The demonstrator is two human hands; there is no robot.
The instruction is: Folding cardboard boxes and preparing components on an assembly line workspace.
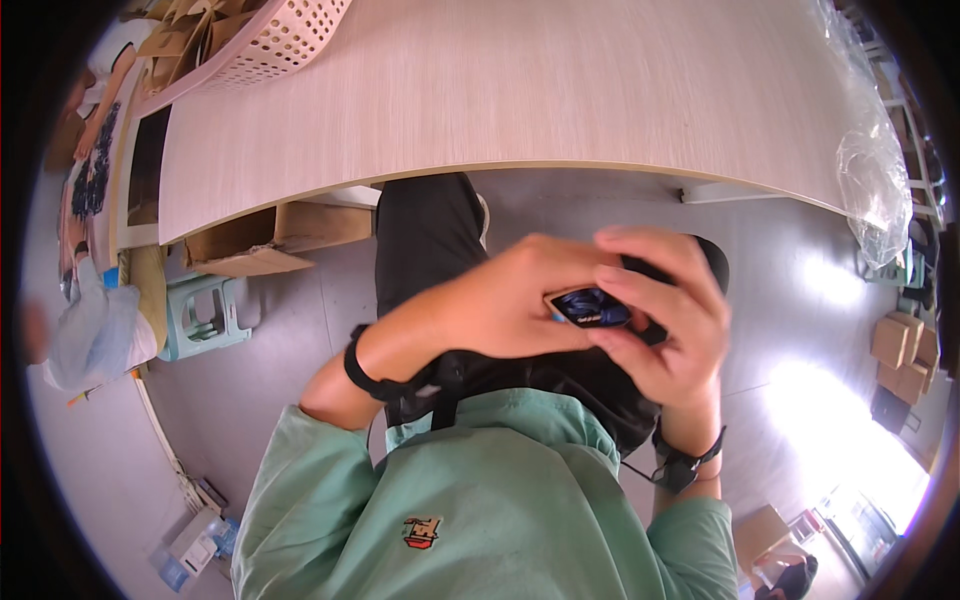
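Note:
Above my lap, both hands meet around a small device with a glossy dark-blue screen (592, 307). My left hand (515, 295) reaches in from the left with its back up and is closed on the device's left end; most of its fingertips are hidden. My right hand (675, 320) curls in from the right. Its thumb and forefinger press at the device's right end, and its other fingers bend over the top. The device's underside is covered by the hands, and its exact kind is unclear.
A pale wood-grain table (560, 90) spans the space ahead. On its far left sits a pink perforated basket (290, 45) of brown cardboard pieces. Clear plastic film (870, 180) hangs over its right edge. Left, a teal stool (205, 315) and a cardboard box (280, 240) stand near another person (100, 330).

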